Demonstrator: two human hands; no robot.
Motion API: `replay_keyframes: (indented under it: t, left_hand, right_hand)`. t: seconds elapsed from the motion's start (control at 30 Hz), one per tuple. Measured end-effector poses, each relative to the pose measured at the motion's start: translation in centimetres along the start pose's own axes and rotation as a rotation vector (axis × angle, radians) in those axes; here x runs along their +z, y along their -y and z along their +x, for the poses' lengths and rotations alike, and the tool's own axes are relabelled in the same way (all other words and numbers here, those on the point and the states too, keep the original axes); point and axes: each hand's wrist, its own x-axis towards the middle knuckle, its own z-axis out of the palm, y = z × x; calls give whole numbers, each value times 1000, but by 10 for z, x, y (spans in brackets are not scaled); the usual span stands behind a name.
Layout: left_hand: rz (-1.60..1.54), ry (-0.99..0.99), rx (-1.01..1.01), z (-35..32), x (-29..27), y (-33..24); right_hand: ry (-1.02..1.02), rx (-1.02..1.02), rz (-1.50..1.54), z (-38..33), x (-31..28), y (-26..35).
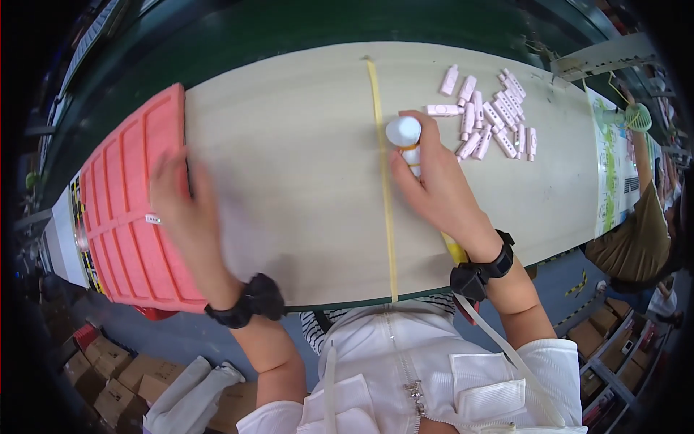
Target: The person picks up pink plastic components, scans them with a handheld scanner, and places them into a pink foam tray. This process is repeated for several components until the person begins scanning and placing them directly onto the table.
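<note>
My right hand (441, 173) is closed around a white bottle (403, 132) with a rounded white top and a thin orange band, above the yellow line on the table. My left hand (181, 192), smeared by motion, is over the inner edge of a pink slotted tray (137, 181). Whether its fingers hold anything cannot be made out. One small white piece (152, 218) lies on the tray beside that hand. Beyond my right hand, several small pale pink tubes (499, 116) with narrow necks lie scattered, some touching each other.
A yellow strip (390, 239) crosses the pale table (311, 166). Part of a yellow item (455, 249) shows beside my right wrist. At the right, a person's arm (642, 163) reaches in near a green mesh fan (637, 117). Cardboard boxes (119, 405) stand on the floor at left.
</note>
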Motion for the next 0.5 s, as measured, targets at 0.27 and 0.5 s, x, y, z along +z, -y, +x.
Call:
replay_keyframes:
  t: [0.27, 0.5]
  left_hand:
    - [-646, 426, 459, 0, 107, -175]
    - [-540, 671, 431, 3, 114, -188]
  right_hand:
    - [-248, 151, 219, -36, -47, -3]
    - [-334, 238, 246, -46, -65, -27]
